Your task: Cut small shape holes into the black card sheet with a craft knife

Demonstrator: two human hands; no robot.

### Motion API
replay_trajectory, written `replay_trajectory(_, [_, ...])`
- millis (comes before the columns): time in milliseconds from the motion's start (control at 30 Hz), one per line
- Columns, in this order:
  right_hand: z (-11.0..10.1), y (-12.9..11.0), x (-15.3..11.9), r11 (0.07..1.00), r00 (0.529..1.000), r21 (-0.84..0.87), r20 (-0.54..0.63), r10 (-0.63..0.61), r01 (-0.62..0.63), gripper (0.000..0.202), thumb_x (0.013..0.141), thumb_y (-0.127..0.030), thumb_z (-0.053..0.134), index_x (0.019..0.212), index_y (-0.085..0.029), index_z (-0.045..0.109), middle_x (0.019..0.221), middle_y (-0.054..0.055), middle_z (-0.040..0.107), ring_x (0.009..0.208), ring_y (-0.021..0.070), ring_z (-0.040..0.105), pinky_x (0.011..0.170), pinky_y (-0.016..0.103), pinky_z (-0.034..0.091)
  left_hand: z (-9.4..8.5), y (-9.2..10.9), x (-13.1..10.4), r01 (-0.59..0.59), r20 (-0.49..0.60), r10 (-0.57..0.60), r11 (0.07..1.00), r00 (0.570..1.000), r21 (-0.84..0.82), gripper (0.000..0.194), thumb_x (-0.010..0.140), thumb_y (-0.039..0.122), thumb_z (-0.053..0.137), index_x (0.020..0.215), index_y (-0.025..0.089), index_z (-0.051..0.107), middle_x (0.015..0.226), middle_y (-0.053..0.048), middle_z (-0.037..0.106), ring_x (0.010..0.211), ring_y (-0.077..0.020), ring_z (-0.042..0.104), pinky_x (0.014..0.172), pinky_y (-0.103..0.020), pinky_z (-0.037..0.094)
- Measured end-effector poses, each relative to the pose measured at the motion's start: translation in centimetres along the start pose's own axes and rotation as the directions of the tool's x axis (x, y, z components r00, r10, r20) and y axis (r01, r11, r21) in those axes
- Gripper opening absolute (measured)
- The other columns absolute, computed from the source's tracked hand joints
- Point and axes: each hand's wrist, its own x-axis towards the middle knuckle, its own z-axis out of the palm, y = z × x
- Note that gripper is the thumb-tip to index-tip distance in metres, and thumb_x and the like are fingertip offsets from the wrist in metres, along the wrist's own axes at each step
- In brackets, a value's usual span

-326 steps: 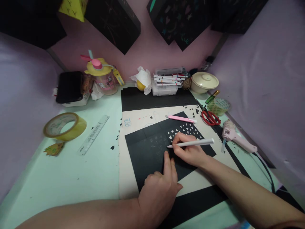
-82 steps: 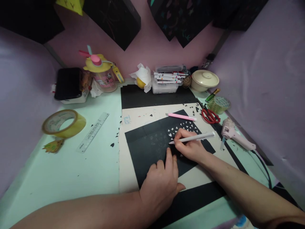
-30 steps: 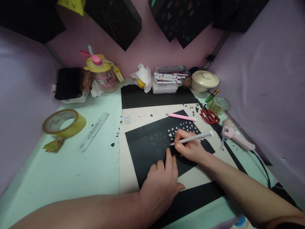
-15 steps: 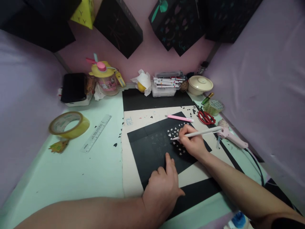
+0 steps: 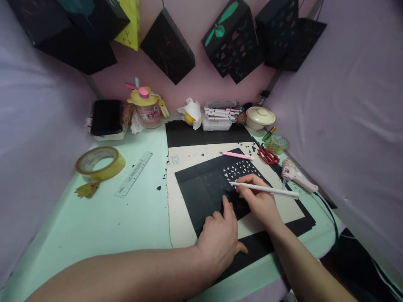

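A sheet of black paper [image 5: 201, 184] lies tilted on a larger white sheet [image 5: 179, 214]. Its right part bears small star, heart and triangle cut-outs. My right hand [image 5: 256, 199] grips a white pen-like tool [image 5: 270, 190], its tip on the black paper just below the cut-outs. My left hand [image 5: 220, 235] rests on the paper's lower part, index finger stretched forward, thumb out to the side and the other fingers curled. Across the sheet's top edge lies a pink craft knife [image 5: 236, 155].
Left are a tape roll [image 5: 100, 162] and a clear ruler [image 5: 134, 174]. On the right lie red-handled scissors [image 5: 268, 155] and a pink glue gun [image 5: 297, 176] with a cord. A lidded cup [image 5: 147, 111], pens [image 5: 222, 112] and a cream bowl [image 5: 260, 117] stand behind. Dark boxes hang above.
The camera view has shifted. My right hand has moved lower relative to the cut-outs, uncovering more of them, and the white tool lies at a different angle. My left hand stays on the paper.
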Motion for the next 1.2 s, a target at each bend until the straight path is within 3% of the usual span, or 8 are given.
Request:
replay_trajectory(167, [1.3, 0.8, -0.2, 0.991, 0.995, -0.098, -0.021, -0.094, 0.091, 0.014, 0.083, -0.025, 0.056, 0.070, -0.021, 0.055, 0.061, -0.002, 0.055, 0.058, 0.0142, 0.052, 0.056, 0.025, 0.043, 0.3, 0.0, -0.2, -0.020, -0.040, 0.021, 1.000, 0.999, 0.020, 0.091, 0.068, 0.068, 0.061, 0.132, 0.004, 0.049, 0.140, -0.029, 0.040, 0.071, -0.0211, 0.063, 0.055, -0.029, 0.052])
replay_trajectory(333, [1.9, 1.2, -0.3, 0.988, 0.996, -0.127, 0.023, -0.082, 0.084, 0.006, 0.082, -0.020, 0.055, 0.076, -0.021, 0.054, 0.063, -0.003, 0.053, 0.056, 0.0132, 0.050, 0.052, 0.024, 0.041, 0.0, 0.0, -0.4, 0.025, -0.038, -0.024, 0.999, 0.999, 0.031, 0.090, 0.070, 0.064, 0.063, 0.132, 0.000, 0.047, 0.138, -0.030, 0.041, 0.066, -0.0215, 0.062, 0.050, -0.030, 0.052])
replay_trajectory(733, [1.2, 0.1, 0.7, 0.970, 0.987, -0.207, 0.124, -0.107, 0.131, 0.011, 0.080, -0.018, 0.053, 0.070, -0.021, 0.051, 0.060, -0.004, 0.054, 0.055, 0.0130, 0.049, 0.052, 0.025, 0.038, 0.4, 0.1, -0.4, 0.040, -0.064, -0.036, 0.997, 0.997, 0.061, 0.091, 0.069, 0.064, 0.065, 0.131, 0.000, 0.049, 0.135, -0.031, 0.043, 0.063, -0.0208, 0.062, 0.048, -0.029, 0.050])
replay_trajectory(1000, [1.8, 1.6, 1.4, 0.980, 0.986, -0.160, 0.135, -0.094, 0.115, 0.011, 0.080, -0.019, 0.052, 0.068, -0.021, 0.051, 0.059, -0.003, 0.052, 0.055, 0.0128, 0.048, 0.053, 0.025, 0.038, 0.4, 0.2, -0.1, 0.046, -0.019, -0.045, 0.998, 0.999, 0.050, 0.097, 0.069, 0.066, 0.063, 0.134, -0.003, 0.044, 0.138, -0.031, 0.040, 0.064, -0.0214, 0.063, 0.048, -0.029, 0.051])
replay_trajectory(1200, [0.9, 1.6, 2.5, 0.997, 0.955, -0.062, 0.293, -0.032, 0.053, 0.009, 0.078, -0.016, 0.050, 0.073, -0.020, 0.056, 0.057, -0.004, 0.056, 0.052, 0.0117, 0.049, 0.051, 0.024, 0.038, 0.2, 0.2, -0.2, 0.033, 0.011, -0.033, 0.998, 0.999, 0.054, 0.095, 0.073, 0.065, 0.060, 0.136, -0.003, 0.041, 0.140, -0.031, 0.035, 0.062, -0.0215, 0.064, 0.046, -0.030, 0.051])
